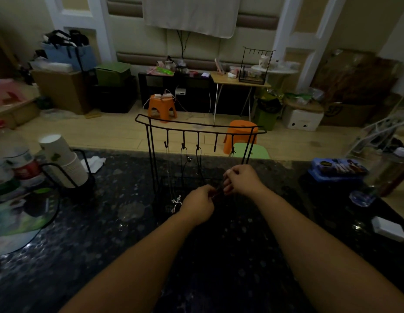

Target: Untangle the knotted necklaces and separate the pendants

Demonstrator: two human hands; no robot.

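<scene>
Two bare forearms reach from the near edge of the dark speckled tabletop [106, 233] toward its middle, where the hands meet. Left hand [198, 206] has its fingers curled in, its grip pinching a dark cord [216, 193] at the fingertips. Right hand [242, 179], slightly farther and higher, also has its fingers curled, its grip pinched on the same cord just beside the left; the two hands nearly touch. What exactly lies between the fingers is too dark to tell beyond a thin dark strand.

Just left of the left hand a small silvery pendant [176, 203] hangs low at the foot of a black wire rack [196, 127]. The rack stands right behind the hands, toward the far edge, its top bar carrying a row of hooks; necklaces [185, 163] hang from two middle hooks.

Toward the left edge a stack of paper cups [61, 159] leans in a wire holder. Near the right edge sits a blue box [336, 169], with a white box [388, 228] nearer.
</scene>
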